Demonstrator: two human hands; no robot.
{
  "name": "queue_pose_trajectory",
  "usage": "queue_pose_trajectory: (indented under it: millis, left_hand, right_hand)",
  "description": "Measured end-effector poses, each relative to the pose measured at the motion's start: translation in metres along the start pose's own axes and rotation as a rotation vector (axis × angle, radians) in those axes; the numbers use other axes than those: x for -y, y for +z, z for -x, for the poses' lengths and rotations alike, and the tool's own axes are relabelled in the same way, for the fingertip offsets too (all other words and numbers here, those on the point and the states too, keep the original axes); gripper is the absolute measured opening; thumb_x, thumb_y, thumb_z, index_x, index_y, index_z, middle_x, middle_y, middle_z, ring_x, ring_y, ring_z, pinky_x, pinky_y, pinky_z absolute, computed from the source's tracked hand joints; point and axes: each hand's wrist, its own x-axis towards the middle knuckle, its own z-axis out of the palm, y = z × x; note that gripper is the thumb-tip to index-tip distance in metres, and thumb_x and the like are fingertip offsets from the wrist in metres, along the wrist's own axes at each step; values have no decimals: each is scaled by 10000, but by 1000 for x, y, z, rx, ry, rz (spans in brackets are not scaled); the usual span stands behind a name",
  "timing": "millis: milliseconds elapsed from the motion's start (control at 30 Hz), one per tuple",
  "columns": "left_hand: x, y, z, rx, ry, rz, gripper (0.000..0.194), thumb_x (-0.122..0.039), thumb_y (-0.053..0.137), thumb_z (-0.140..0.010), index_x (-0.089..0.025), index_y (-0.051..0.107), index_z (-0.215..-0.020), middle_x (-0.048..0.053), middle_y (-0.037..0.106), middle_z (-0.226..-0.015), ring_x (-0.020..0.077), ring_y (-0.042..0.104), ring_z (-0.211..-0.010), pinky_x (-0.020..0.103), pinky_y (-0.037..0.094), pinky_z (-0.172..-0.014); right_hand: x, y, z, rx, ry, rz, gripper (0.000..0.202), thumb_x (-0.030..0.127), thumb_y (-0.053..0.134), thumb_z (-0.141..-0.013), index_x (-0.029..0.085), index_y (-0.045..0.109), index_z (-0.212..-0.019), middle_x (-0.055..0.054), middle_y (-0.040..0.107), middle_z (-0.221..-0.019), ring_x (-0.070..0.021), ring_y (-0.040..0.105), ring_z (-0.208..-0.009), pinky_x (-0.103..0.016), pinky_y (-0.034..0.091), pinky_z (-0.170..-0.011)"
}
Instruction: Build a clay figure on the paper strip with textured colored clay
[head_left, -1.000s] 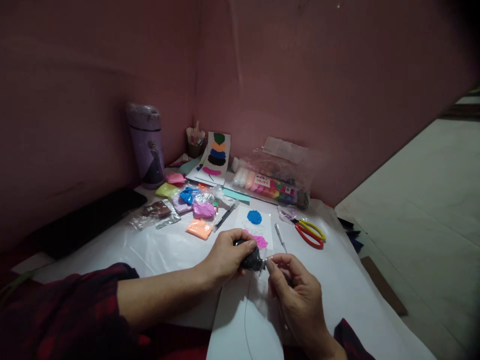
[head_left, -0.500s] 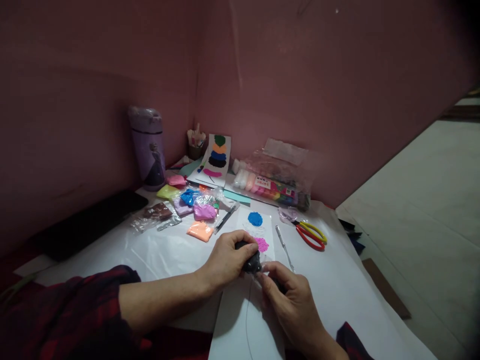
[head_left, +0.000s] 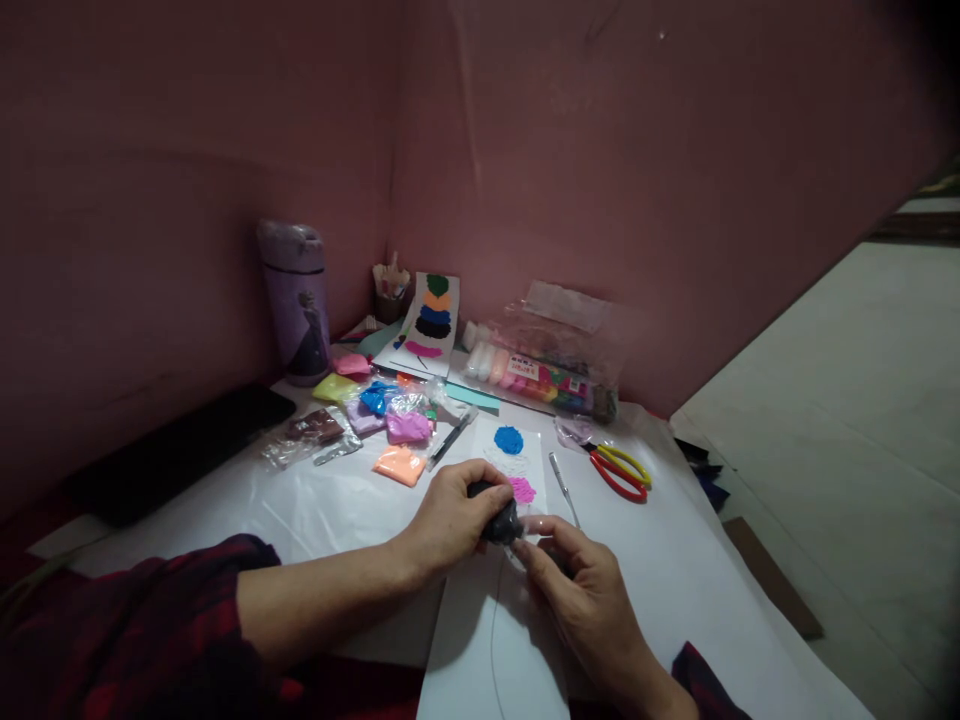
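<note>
My left hand is closed around a plastic packet of black clay, held above a white paper strip. Thumb and fingers of my right hand pinch the clear wrapper at the packet's near right end. Something dark shows partly under the right fingers; I cannot make it out. On the strip beyond my hands are a round blue clay patch and a pink clay patch, the pink one partly covered by the left hand. A thin curved line runs down the strip's near part.
Clay packets, among them an orange one, lie left of centre by a black pen. A metal tool and red-yellow scissors lie right. Behind are a purple tumbler, a decorated card and a clay bag.
The camera view shifts slightly. Both hands stay on the black clay packet, with only a small movement of the right fingers at the wrapper.
</note>
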Motion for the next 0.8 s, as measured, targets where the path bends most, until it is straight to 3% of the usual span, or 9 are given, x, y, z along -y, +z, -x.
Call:
queue_pose_trajectory:
  millis: [233,367,533,667,800]
  left_hand:
    - [4,0,-1,24,5,6,178,-303,601,-743,-128,588,-776,-23,506,-586,64,438,-431,165,353,-343]
    - [3,-1,-3,33,13,-10,169,-299,600,-745,-132,579,-756,-30,498,-568,58,421,-401,167,343,-327]
    - [3,-2,-3,9,-51,20,195,-331,609,-764,-142,562,-769,-38,491,-556,51,404,-372,160,310,-309]
    - [4,-2,-2,-9,-101,73,201,-344,610,-780,-156,541,-794,-40,499,-582,46,411,-387,151,300,-324]
    - [1,-1,-1,-8,-123,72,203,-347,609,-784,-156,543,-801,-33,508,-589,49,420,-400,145,297,-324]
  right_hand:
    - [-1,4,1,50,38,-14,254,409,572,-860,183,544,-749,76,438,-452,-68,357,-395,-183,274,-393]
    - [0,4,0,-20,28,-45,238,387,589,-844,181,522,-745,96,371,-461,-57,289,-405,-172,236,-383]
    - [4,2,0,-157,88,-183,295,457,618,-820,171,560,-779,79,417,-451,-54,305,-381,-160,222,-347]
    - [9,3,2,-174,117,-256,330,481,655,-787,165,617,-877,71,462,-430,-51,314,-329,-159,220,-310]
    - [9,4,2,-160,86,-185,322,449,691,-762,162,655,-906,50,509,-455,-64,362,-347,-170,261,-319]
